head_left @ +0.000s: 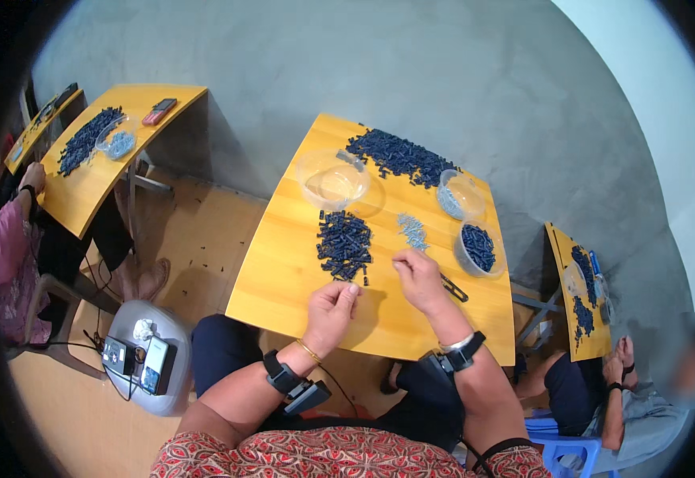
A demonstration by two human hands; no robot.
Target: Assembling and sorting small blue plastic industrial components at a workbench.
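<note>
My left hand (331,315) is over the near edge of the yellow wooden table (276,279), thumb and forefinger pressed together. What the pinch holds, if anything, is hidden. Just beyond its fingertips lies a pile of small dark blue, tube-like plastic pieces (343,243). To the right, my right hand (423,280) is also closed in a pinch, fingertips pointing left; anything in it is too small to make out. A small heap of silver, screw-like metal pieces (413,231) lies just beyond that hand. Beside its wrist rests a black, slotted flat tool (453,287), partly covered.
A clear bowl (333,182) stands behind the near pile. A larger dark heap (403,155) spreads along the far edge. At right are tubs of metal pieces (451,199) and dark pieces (479,248). People sit at tables left and right. A grey stool (152,319) holds devices.
</note>
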